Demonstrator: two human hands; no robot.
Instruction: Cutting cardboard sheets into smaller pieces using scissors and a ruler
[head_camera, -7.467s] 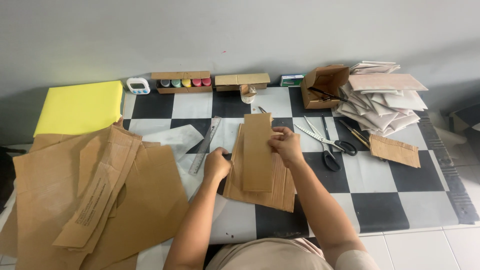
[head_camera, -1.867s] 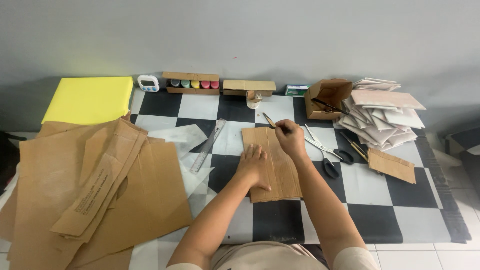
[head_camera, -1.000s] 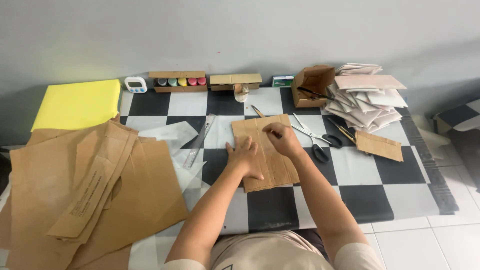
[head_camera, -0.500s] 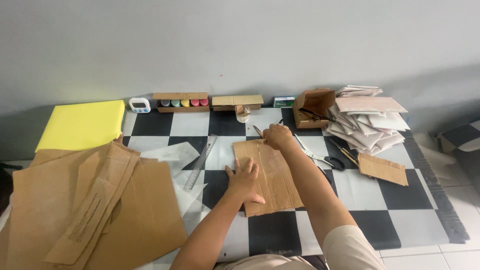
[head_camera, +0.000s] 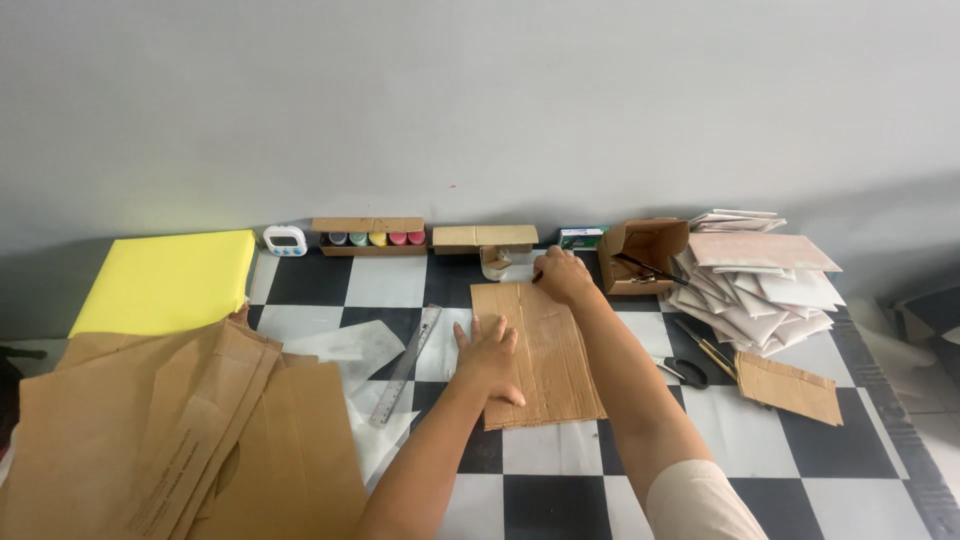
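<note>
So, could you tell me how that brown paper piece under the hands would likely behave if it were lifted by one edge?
The brown paper piece lies thin and flat with visible creases, so it would probably flop and feel light. The left hand presses it down, which suggests it slides easily on the smooth checkered table.

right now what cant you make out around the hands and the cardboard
- Head view: what the right hand pinches at the cardboard sheet's top edge; fingers cover it.
- Small jar contents: too small.
- Scissors blades: behind the right forearm.
- Open box contents: too small.
- Left hand lies flat on the sheet.
</note>
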